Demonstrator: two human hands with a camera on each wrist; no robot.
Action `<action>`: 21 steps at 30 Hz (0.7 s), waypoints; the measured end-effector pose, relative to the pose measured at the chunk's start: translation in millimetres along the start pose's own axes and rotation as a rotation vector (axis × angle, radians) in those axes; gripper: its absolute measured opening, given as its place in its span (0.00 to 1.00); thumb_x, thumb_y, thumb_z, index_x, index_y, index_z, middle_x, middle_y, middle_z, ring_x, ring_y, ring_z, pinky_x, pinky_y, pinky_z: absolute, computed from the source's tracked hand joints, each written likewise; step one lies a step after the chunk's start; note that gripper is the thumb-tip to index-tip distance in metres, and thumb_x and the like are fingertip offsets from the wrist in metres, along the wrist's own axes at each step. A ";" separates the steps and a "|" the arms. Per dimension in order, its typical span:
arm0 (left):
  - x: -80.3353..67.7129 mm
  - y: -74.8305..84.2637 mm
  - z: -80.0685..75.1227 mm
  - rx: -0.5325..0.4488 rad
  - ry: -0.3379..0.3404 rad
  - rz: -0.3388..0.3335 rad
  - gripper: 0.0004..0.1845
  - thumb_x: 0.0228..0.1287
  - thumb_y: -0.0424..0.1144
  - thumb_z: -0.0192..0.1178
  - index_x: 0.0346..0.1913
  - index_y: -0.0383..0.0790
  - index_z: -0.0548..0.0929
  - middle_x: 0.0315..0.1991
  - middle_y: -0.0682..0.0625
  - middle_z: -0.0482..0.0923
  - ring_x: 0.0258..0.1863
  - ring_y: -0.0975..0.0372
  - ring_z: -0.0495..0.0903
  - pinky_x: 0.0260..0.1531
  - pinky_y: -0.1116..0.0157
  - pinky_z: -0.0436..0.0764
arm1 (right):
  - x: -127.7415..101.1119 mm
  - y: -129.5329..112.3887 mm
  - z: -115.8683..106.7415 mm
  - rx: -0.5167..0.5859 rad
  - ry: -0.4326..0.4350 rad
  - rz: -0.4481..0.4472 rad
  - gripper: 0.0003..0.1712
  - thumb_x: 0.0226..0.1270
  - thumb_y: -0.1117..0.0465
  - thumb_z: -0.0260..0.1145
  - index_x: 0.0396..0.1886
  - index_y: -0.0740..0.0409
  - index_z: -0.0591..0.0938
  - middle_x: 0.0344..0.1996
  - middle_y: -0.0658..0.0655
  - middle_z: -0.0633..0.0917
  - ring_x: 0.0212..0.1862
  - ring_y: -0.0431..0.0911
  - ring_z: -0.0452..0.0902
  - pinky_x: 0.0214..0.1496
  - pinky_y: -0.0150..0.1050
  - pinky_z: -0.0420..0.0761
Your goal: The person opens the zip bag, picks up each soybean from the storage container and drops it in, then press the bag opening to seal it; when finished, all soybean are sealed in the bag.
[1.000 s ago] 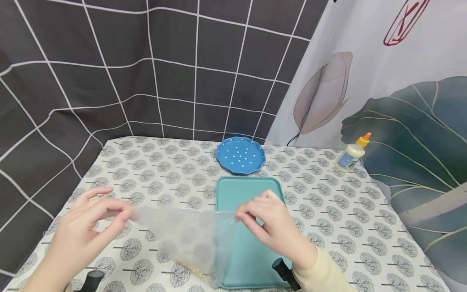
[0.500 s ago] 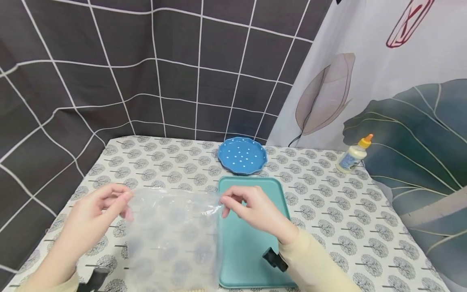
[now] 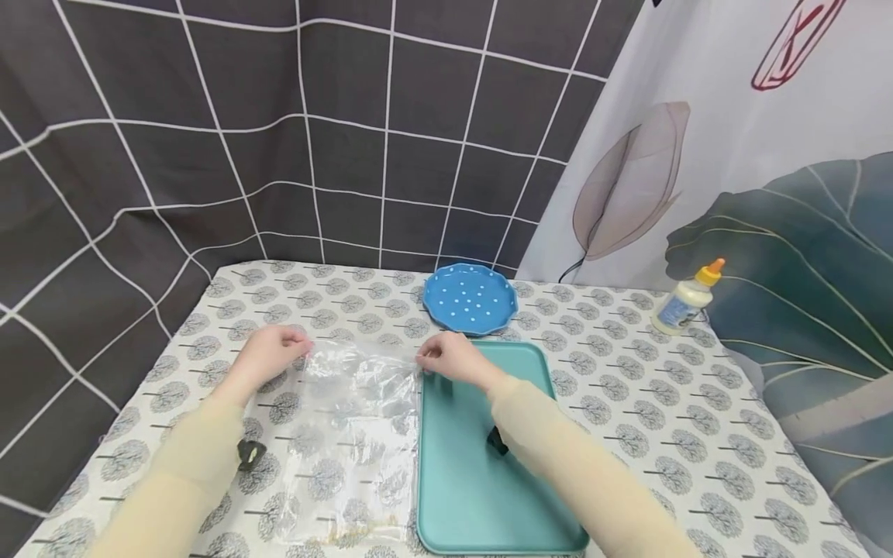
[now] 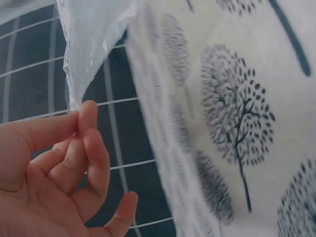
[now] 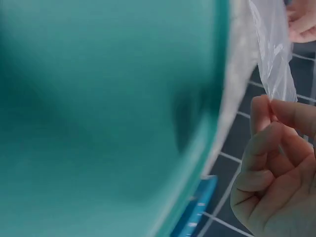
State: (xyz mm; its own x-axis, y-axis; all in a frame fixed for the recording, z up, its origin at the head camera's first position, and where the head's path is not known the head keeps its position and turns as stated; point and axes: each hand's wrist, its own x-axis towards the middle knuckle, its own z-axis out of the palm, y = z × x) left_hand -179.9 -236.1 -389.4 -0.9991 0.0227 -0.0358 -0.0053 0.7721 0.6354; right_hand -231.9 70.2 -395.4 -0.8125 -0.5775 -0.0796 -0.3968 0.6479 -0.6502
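Note:
A clear plastic bag [image 3: 356, 434] is stretched between both hands in the head view, with small yellowish bits [image 3: 352, 533] along its near end. My left hand [image 3: 272, 356] pinches the bag's far left corner between thumb and forefinger; the left wrist view shows the film [image 4: 91, 44] rising from those fingertips. At the far right corner, my right hand [image 3: 456, 358] pinches the bag in the same way, over the left edge of a teal tray [image 3: 474, 496]. What the yellowish bits are is too small to tell.
Behind the tray stands a blue plate with white dots [image 3: 470, 298]. A glue bottle with an orange tip [image 3: 687, 298] is at the back right. A tree-print cloth [image 3: 628, 411] covers the table, and a dark checked curtain [image 3: 335, 155] hangs behind it.
Both hands have moved forward, away from the body, with the bag's far corners. The bag has gone from hanging between the hands to spread out low over the cloth.

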 end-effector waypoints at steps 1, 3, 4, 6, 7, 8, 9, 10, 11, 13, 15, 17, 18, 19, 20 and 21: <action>5.1 -1.3 2.3 0.013 -0.015 -0.007 0.14 0.66 0.42 0.57 0.42 0.33 0.83 0.42 0.37 0.83 0.42 0.47 0.79 0.47 0.46 0.74 | 3.8 3.5 2.5 -0.015 -0.007 0.015 0.06 0.65 0.60 0.64 0.34 0.57 0.85 0.23 0.51 0.84 0.23 0.38 0.74 0.28 0.30 0.75; 13.3 -3.8 5.7 0.039 -0.031 -0.027 0.13 0.65 0.41 0.58 0.39 0.33 0.84 0.41 0.39 0.83 0.38 0.51 0.78 0.44 0.49 0.74 | 10.4 9.0 7.4 -0.038 -0.019 0.041 0.06 0.64 0.60 0.64 0.33 0.57 0.85 0.22 0.50 0.83 0.22 0.38 0.72 0.26 0.30 0.74; 16.5 -5.3 7.0 0.048 -0.038 -0.041 0.13 0.65 0.41 0.58 0.39 0.33 0.84 0.39 0.40 0.83 0.36 0.53 0.77 0.42 0.52 0.74 | 13.2 11.0 9.6 -0.040 -0.023 0.053 0.06 0.64 0.59 0.65 0.33 0.57 0.85 0.21 0.50 0.83 0.22 0.38 0.72 0.26 0.30 0.74; 21.6 -7.3 9.3 0.054 -0.056 -0.072 0.13 0.64 0.41 0.58 0.38 0.33 0.84 0.34 0.42 0.83 0.32 0.57 0.75 0.37 0.56 0.73 | 17.6 14.3 13.6 -0.036 -0.028 0.080 0.07 0.65 0.59 0.65 0.33 0.56 0.86 0.20 0.49 0.82 0.21 0.39 0.72 0.26 0.30 0.73; 23.0 -7.9 10.3 0.055 -0.062 -0.089 0.12 0.64 0.40 0.58 0.38 0.33 0.84 0.32 0.44 0.83 0.30 0.58 0.75 0.35 0.58 0.73 | 19.5 15.6 15.5 -0.035 -0.031 0.092 0.07 0.65 0.59 0.65 0.32 0.56 0.86 0.20 0.49 0.82 0.21 0.38 0.71 0.25 0.30 0.73; 24.1 -8.5 11.2 0.056 -0.069 -0.104 0.12 0.63 0.40 0.58 0.38 0.33 0.84 0.30 0.45 0.82 0.29 0.59 0.74 0.34 0.60 0.72 | 21.4 16.8 17.4 -0.036 -0.034 0.103 0.07 0.65 0.59 0.65 0.32 0.57 0.86 0.20 0.49 0.82 0.21 0.38 0.71 0.25 0.29 0.72; 24.8 -8.7 12.0 0.055 -0.075 -0.116 0.12 0.63 0.40 0.58 0.38 0.33 0.84 0.28 0.46 0.82 0.27 0.60 0.74 0.32 0.61 0.71 | 22.9 17.5 19.6 -0.037 -0.032 0.113 0.06 0.65 0.60 0.65 0.32 0.57 0.86 0.20 0.49 0.81 0.21 0.38 0.71 0.25 0.29 0.72; 25.4 -8.9 12.7 0.056 -0.080 -0.123 0.12 0.62 0.40 0.58 0.38 0.33 0.84 0.26 0.48 0.81 0.26 0.60 0.73 0.31 0.63 0.70 | 23.9 17.9 21.3 -0.041 -0.028 0.118 0.06 0.64 0.60 0.65 0.32 0.57 0.86 0.20 0.49 0.82 0.21 0.38 0.71 0.24 0.29 0.72; 26.0 -9.1 13.4 0.055 -0.083 -0.130 0.11 0.62 0.40 0.58 0.37 0.33 0.84 0.25 0.49 0.81 0.25 0.61 0.72 0.29 0.63 0.69 | 24.7 18.1 22.8 -0.047 -0.023 0.122 0.06 0.64 0.60 0.65 0.32 0.58 0.86 0.20 0.50 0.82 0.21 0.38 0.71 0.24 0.28 0.72; 27.0 -10.3 14.3 0.053 -0.082 -0.144 0.11 0.62 0.40 0.59 0.37 0.34 0.84 0.25 0.49 0.81 0.26 0.60 0.72 0.30 0.62 0.70 | 26.2 17.3 25.2 -0.070 -0.008 0.120 0.06 0.63 0.61 0.66 0.33 0.58 0.86 0.25 0.51 0.84 0.23 0.37 0.72 0.25 0.28 0.73; 28.8 -12.1 15.6 0.051 -0.083 -0.145 0.12 0.63 0.40 0.58 0.37 0.33 0.84 0.26 0.48 0.81 0.28 0.59 0.74 0.34 0.59 0.72 | 26.5 16.7 26.7 -0.082 0.005 0.116 0.06 0.63 0.60 0.66 0.35 0.59 0.86 0.29 0.52 0.86 0.24 0.38 0.73 0.27 0.28 0.74; 30.4 -14.3 17.1 0.038 -0.093 -0.145 0.14 0.66 0.41 0.56 0.41 0.31 0.83 0.29 0.46 0.82 0.32 0.57 0.75 0.40 0.54 0.74 | 25.6 17.2 26.1 -0.079 0.005 0.112 0.08 0.63 0.60 0.66 0.39 0.59 0.85 0.32 0.53 0.86 0.25 0.38 0.74 0.28 0.29 0.74; 30.7 -15.5 18.0 0.030 -0.100 -0.146 0.16 0.67 0.42 0.54 0.44 0.30 0.82 0.31 0.45 0.82 0.34 0.56 0.76 0.44 0.51 0.74 | 24.9 17.9 25.7 -0.076 0.008 0.106 0.10 0.63 0.59 0.65 0.41 0.59 0.85 0.32 0.53 0.86 0.25 0.38 0.74 0.28 0.30 0.75; 30.6 -16.4 18.7 0.021 -0.108 -0.147 0.18 0.68 0.42 0.52 0.47 0.29 0.81 0.33 0.44 0.82 0.36 0.54 0.77 0.47 0.49 0.73 | 23.8 19.0 25.0 -0.068 0.013 0.105 0.12 0.64 0.59 0.65 0.43 0.59 0.84 0.30 0.53 0.85 0.25 0.38 0.74 0.28 0.30 0.74; 29.9 -17.1 19.5 0.011 -0.115 -0.144 0.19 0.69 0.42 0.50 0.49 0.28 0.80 0.35 0.42 0.82 0.39 0.52 0.78 0.50 0.47 0.72 | 22.1 20.1 24.1 -0.056 0.019 0.105 0.13 0.64 0.59 0.65 0.46 0.59 0.83 0.28 0.53 0.84 0.23 0.39 0.74 0.27 0.31 0.74; 28.8 -17.8 20.2 0.004 -0.119 -0.140 0.20 0.70 0.42 0.49 0.51 0.26 0.78 0.38 0.40 0.82 0.42 0.50 0.78 0.52 0.45 0.71 | 19.8 21.3 22.6 -0.046 0.027 0.102 0.15 0.64 0.59 0.64 0.49 0.59 0.82 0.26 0.53 0.83 0.22 0.39 0.73 0.27 0.31 0.74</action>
State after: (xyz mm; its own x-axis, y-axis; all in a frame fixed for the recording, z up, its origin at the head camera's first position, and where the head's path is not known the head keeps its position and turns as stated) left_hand -207.8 -236.4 -417.3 -0.9766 -0.0102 -0.2146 -0.1432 0.7757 0.6147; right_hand -246.8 61.3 -428.0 -0.8606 -0.4943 -0.1224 -0.3305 0.7250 -0.6042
